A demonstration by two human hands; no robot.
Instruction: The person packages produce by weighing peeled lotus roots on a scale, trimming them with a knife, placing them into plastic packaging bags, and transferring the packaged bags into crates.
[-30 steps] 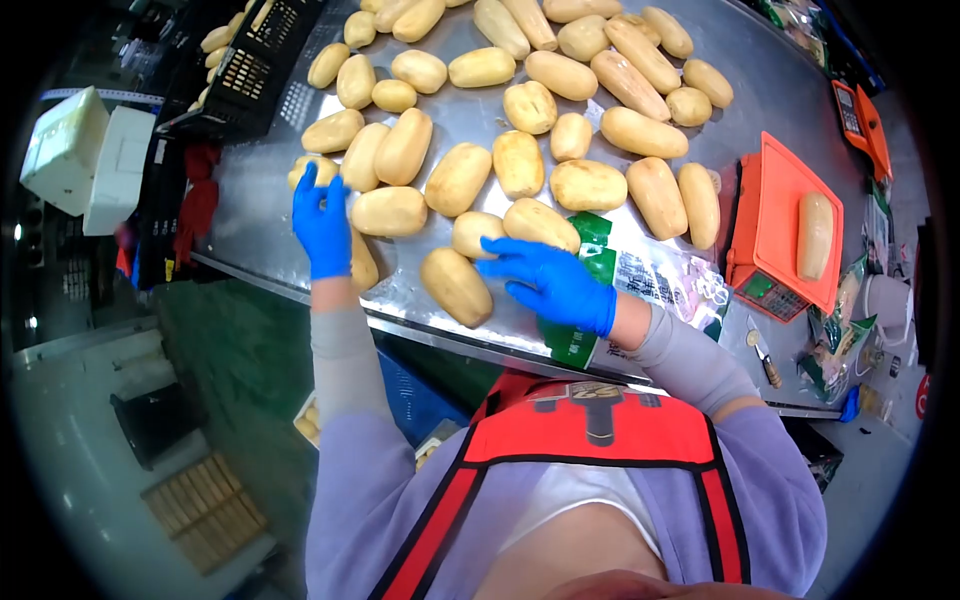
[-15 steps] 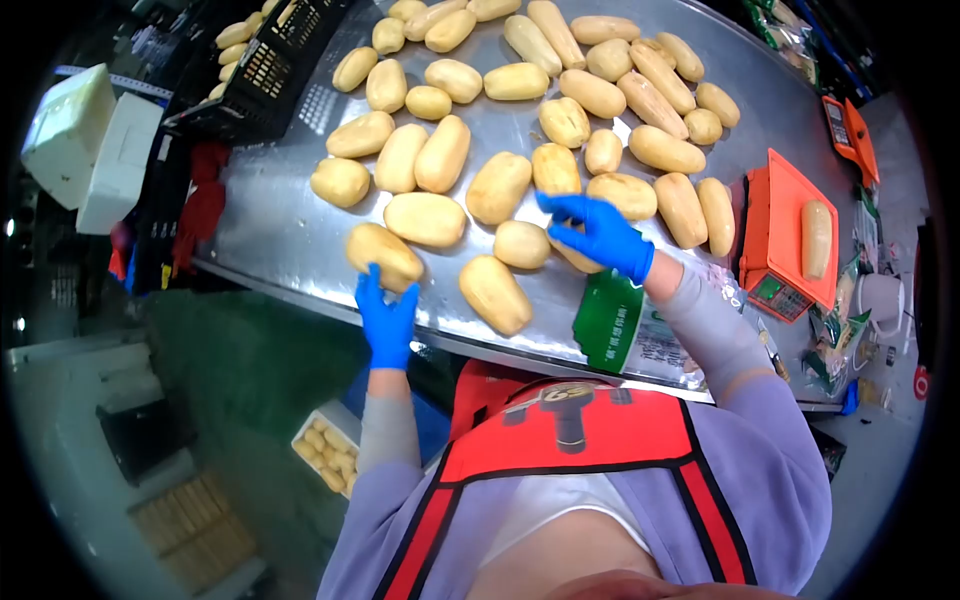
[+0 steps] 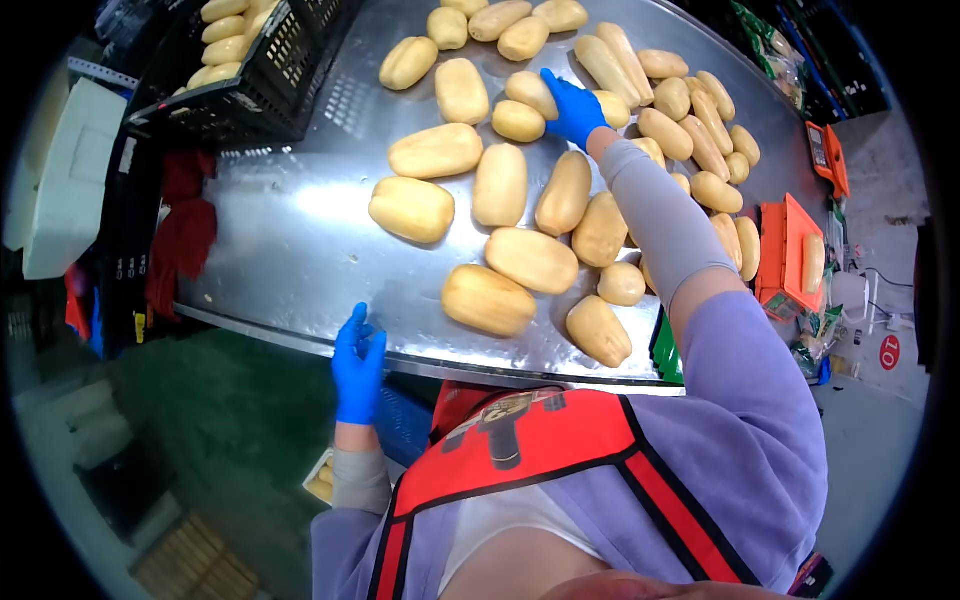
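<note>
Blue gloves being worn on both hands. Fingers of the right hand being held partly bent around the right end of a root segment, pale yellow and oblong, which is being touched in the far half of the metal table; whether it is being pinched cannot be told, the thumb being unclear. A shorter segment is being seen just beside it, on the near-edge side.

Fingers of the left hand being held bent and close together, thumb apart, across the table's near edge; nothing is being gripped. Whether the surface is being touched cannot be told. The nearest loose segment is being seen well apart, toward the right edge.

Further segments being borne by the table from far edge to near edge, most densely toward the right edge. Green packaging being partly covered by the right arm at the near edge. An orange scale being supported near the right edge, with one segment being carried on it. More segments being held in a black crate by the far left corner.
</note>
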